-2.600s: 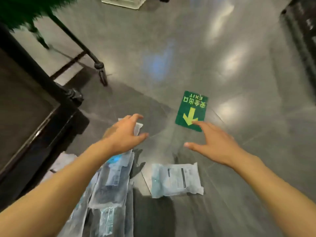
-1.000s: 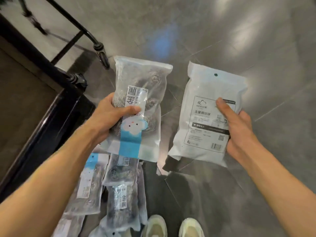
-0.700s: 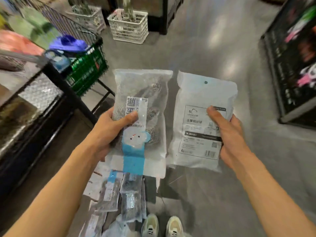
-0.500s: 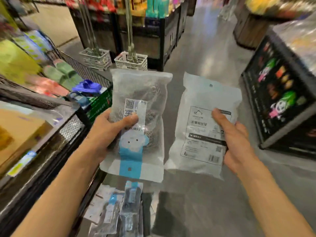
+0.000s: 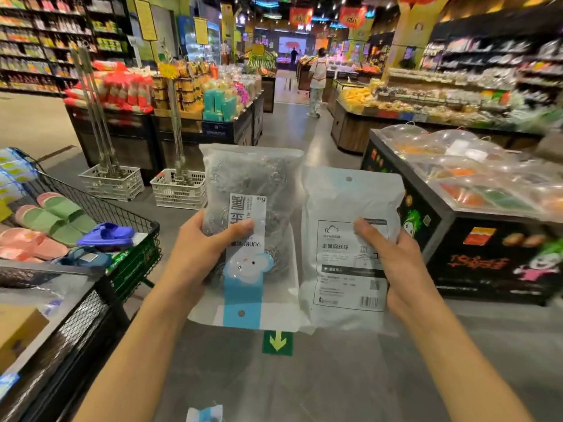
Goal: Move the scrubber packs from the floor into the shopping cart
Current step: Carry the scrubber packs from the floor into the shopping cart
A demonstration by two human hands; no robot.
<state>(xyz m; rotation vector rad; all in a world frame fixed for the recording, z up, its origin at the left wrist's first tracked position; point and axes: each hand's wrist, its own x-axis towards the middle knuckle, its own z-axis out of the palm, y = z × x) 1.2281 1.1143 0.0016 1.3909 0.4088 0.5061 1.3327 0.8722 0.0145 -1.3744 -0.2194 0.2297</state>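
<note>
My left hand [image 5: 199, 254] grips a clear scrubber pack [image 5: 253, 184] with a blue-and-white label, held upside down at chest height. My right hand [image 5: 393, 263] grips a second scrubber pack [image 5: 341, 205], white with its printed back toward me. The two packs hang side by side, edges almost touching. The black wire shopping cart [image 5: 134, 217] stands to my left, holding green, pink and purple slippers [image 5: 61, 217]. The corner of another scrubber pack [image 5: 204, 414] shows on the floor at the bottom edge.
A black display bin [image 5: 475, 248] with bagged produce stands close on the right. Two white baskets [image 5: 179, 187] with metal poles sit ahead left by dark shelving. A green arrow sticker [image 5: 277, 342] marks the floor. A person [image 5: 316, 80] stands far down the aisle.
Both hands took a pack each off the floor and raised them. My view swung up from the floor to the aisle, and the cart basket came into sight on the left.
</note>
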